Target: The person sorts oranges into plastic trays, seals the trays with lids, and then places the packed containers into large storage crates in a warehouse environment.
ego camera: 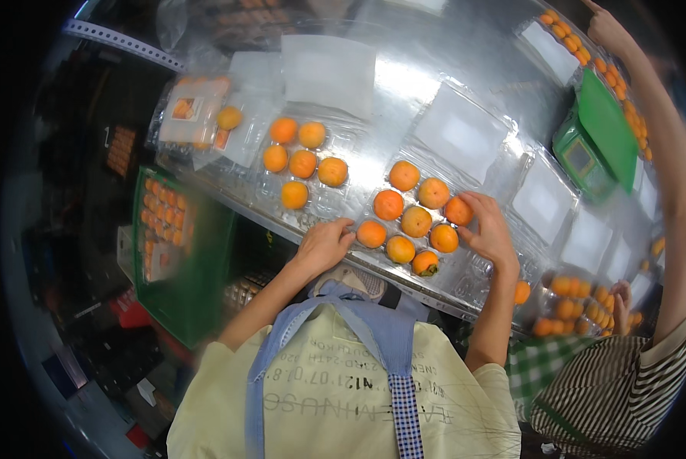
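A clear plastic tray [377,261] in front of me holds several orange persimmons [416,221] in rows; one at the near edge shows its green calyx. The fingers of my right hand [488,226] are curled against the persimmon [458,211] at the tray's right side. My left hand [327,244] rests at the tray's left edge, beside the lowest left persimmon [371,234], with nothing seen in it. To the left, a second clear tray [326,202] has fewer persimmons [303,164] in it. White liner sheets [462,131] lie beyond the trays.
Packed trays with a labelled cover [187,112] stand at the metal table's left end. A green crate [188,287] with packed fruit is below. At right are a green scale [592,143], more liner sheets [545,198], fruit trays [572,304] and a co-worker's striped sleeve [661,373] and raised arm [673,149].
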Available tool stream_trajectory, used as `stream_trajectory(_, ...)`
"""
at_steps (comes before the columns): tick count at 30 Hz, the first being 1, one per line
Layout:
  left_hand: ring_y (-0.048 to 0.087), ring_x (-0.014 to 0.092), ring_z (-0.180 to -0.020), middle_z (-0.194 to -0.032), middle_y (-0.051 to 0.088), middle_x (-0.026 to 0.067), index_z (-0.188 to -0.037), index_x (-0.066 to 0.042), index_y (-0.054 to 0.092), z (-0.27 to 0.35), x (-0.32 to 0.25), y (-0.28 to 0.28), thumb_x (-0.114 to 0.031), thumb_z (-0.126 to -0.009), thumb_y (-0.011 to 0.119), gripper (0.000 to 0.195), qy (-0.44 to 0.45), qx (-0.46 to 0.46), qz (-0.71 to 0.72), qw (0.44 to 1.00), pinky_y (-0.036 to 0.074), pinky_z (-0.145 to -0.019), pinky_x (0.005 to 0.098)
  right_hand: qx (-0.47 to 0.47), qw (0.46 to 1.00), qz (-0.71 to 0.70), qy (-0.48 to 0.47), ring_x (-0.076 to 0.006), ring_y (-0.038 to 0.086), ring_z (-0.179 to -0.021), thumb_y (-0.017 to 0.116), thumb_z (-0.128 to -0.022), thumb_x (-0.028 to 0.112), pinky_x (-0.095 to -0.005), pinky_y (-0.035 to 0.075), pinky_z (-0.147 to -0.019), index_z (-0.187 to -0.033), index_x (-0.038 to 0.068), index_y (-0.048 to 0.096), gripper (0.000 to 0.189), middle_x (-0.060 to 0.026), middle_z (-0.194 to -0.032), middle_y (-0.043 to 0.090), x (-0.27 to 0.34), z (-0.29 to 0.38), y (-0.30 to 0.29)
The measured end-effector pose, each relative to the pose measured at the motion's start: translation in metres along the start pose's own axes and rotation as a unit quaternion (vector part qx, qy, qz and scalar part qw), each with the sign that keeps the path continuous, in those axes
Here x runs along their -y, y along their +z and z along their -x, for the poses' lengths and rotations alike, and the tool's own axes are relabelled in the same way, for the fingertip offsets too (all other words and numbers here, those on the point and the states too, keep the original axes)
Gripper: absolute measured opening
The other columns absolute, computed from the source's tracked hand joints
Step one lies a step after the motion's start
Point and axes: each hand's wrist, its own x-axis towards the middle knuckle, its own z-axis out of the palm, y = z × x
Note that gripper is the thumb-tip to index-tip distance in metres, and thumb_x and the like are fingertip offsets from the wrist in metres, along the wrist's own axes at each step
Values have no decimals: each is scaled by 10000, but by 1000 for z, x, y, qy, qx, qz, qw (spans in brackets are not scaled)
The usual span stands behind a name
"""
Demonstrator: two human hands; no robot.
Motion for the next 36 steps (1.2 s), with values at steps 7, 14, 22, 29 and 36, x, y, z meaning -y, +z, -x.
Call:
stream_trajectory(7,640,264,-570,-840,673,173,-1029,-2,618,-10,6,9,-174,-895,572,223,-16,13,8,1000,512,-657,377,-8,997,69,-27,-300,529,-1024,726,-638,72,-395,453,-861,-1131,56,591,511,-93,-1097,584,4,-4,7)
stream_trajectory(14,641,215,-573,-760,659,140,-967,1,625,2,10,11,-176,-900,572,196,-104,59,61,991,511,-615,336,-16,998,61,-26,-310,544,-1017,760,-613,105,-383,457,-890,-1138,48,595,553,-123,-1114,573,6,-8,14)
stream_trajectory(22,634,170,-774,-859,663,85,-1089,-37,619,17,-22,-18,-234,-901,598,272,-36,40,137,989,502,-703,291,-100,943,-311,69,-220,566,-1046,760,-665,103,-339,447,-928,-1231,45,538,611,-111,-1141,565,15,11,13)
stream_trajectory(29,590,110,-805,-1013,614,58,-1250,-60,513,-2,-71,-5,-253,-952,549,357,-9,200,319,926,499,-714,256,-115,773,-622,44,-207,542,-1084,773,-655,82,-344,412,-973,-1306,8,454,728,-112,-1195,540,51,25,37)
stream_trajectory(36,585,97,-781,-959,632,41,-1180,-55,559,8,-34,-7,-224,-945,556,290,-17,142,292,946,496,-712,250,-179,968,-170,49,-272,558,-1049,748,-673,117,-361,434,-913,-1188,25,535,564,-132,-1140,585,11,3,36)
